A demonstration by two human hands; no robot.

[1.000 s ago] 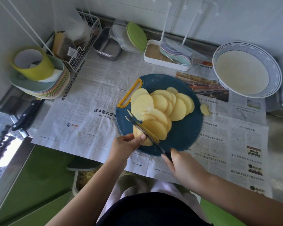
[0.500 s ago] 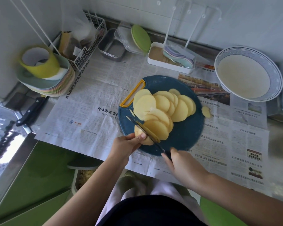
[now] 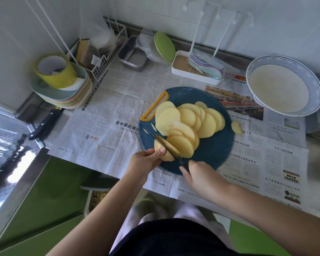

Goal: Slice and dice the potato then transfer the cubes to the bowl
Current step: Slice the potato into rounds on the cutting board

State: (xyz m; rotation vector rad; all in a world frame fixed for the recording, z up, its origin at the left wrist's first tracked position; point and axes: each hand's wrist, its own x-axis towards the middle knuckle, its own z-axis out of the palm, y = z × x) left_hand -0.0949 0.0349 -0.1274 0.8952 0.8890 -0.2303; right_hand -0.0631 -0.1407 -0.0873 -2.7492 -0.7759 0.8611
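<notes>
Slicing in progress: left hand (image 3: 146, 161) fingers closed on potato (image 3: 163, 154) end piece, near-left on blue cutting board (image 3: 216, 152). Right hand (image 3: 201, 177) wrapped round knife (image 3: 166, 146) handle, blade across stub. Slices (image 3: 188, 122) fanned toward far side, one stray off right edge. Stub small, wet, likely slippery; pinch well back from blade. Slices thin, snap easily. Bowl (image 3: 284, 89) far right, empty. Newspaper (image 3: 107, 115) headline reads "在中国式现代"; rest illegible.
</notes>
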